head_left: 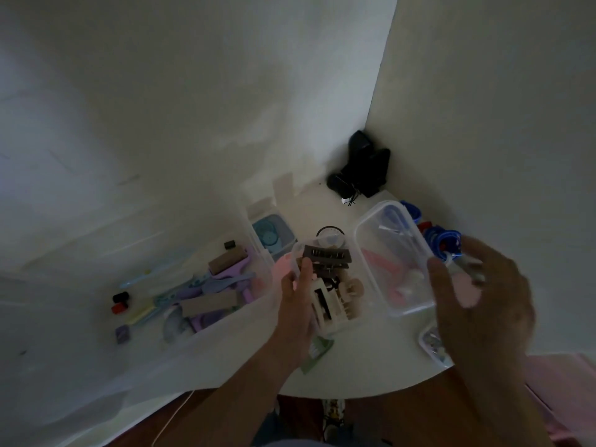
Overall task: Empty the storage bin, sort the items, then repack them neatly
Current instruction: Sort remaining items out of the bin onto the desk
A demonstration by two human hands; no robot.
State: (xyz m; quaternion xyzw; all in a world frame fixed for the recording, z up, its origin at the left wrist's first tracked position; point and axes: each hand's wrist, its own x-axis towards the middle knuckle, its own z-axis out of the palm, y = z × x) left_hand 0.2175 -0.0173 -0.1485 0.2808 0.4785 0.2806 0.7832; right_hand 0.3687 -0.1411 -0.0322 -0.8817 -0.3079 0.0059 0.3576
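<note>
Your large bin (254,253), clear thin-walled plastic with rounded corners, sits at the table's (371,375) left edge against the wall. Inside it lie flat pastel pieces in lilac and pale blue, two brown cardboard-like blocks (209,303), and at its far end a blue box (274,235) with a round dial shape on top.

Your left hand (295,304) grips a small clear tub (322,285) near the table's middle, thumb over the rim and fingers wrapped on the near wall. The tub is packed with hair claws (325,256): dark brown toothed ones on top, cream and beige ones below.

Your right hand (480,301) holds a second clear tub (393,256), tilted and rectangular with soft corners, by its near right corner; the thumb presses the rim, and the other fingers are blurred, so you cannot tell how tightly they close. Pink and white pieces show through its wall, too hazy to name.

Beyond that tub, at the table's right edge, lie glossy blue rings (435,240). A black pouch (361,169) slumps in the far corner. A pale green brush (317,351) lies under your left wrist near the front edge. To the left of the bin sit small red and black caps (120,302).
</note>
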